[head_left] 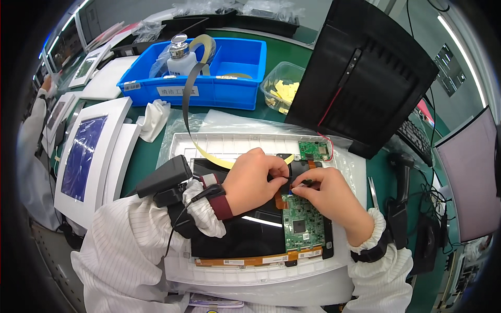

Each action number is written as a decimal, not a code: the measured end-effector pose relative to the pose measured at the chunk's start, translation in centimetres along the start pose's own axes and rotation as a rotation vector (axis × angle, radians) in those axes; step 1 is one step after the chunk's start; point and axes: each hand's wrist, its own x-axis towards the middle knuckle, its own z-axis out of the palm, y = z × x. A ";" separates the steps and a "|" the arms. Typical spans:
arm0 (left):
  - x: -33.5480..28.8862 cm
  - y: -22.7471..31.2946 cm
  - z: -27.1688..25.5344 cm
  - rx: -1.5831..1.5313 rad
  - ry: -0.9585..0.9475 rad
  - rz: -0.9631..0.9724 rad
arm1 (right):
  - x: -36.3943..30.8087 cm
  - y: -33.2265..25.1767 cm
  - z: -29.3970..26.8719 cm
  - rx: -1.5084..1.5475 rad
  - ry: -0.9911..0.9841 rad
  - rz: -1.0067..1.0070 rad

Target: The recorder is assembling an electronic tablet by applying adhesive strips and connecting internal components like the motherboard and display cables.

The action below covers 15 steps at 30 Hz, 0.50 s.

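My left hand [253,182] is closed in a pinch over a display panel, its thumb and forefinger meeting near a black part; what they grip is too small to make out. Opposite it, my right hand [331,195] pinches a small black piece [307,183] just above the green circuit board [302,227]. That board lies on the right side of the dark display panel [237,240], which sits inside a white frame [182,146]. A smaller green board [313,150] is at the frame's upper right. A tape strip [186,104] curves down to the panel behind my left hand.
A blue bin [224,88] at the back holds a pump bottle [182,62] and a tape roll. Beside it stand a clear tub [282,86] of yellow pieces and a large black housing [365,73]. Tweezers [372,193] and a scanner [401,177] lie right; white-framed screens [86,156] lie left.
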 end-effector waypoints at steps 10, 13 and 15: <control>-0.1 0.2 0.3 -0.018 -0.010 -0.022 | 0.0 -0.2 0.0 -0.005 -0.001 0.018; 0.0 0.3 0.3 -0.049 -0.033 -0.067 | 0.0 0.0 0.0 0.000 0.002 0.017; -0.1 0.5 0.2 -0.066 -0.045 -0.087 | 0.0 -0.1 0.0 0.008 0.002 0.009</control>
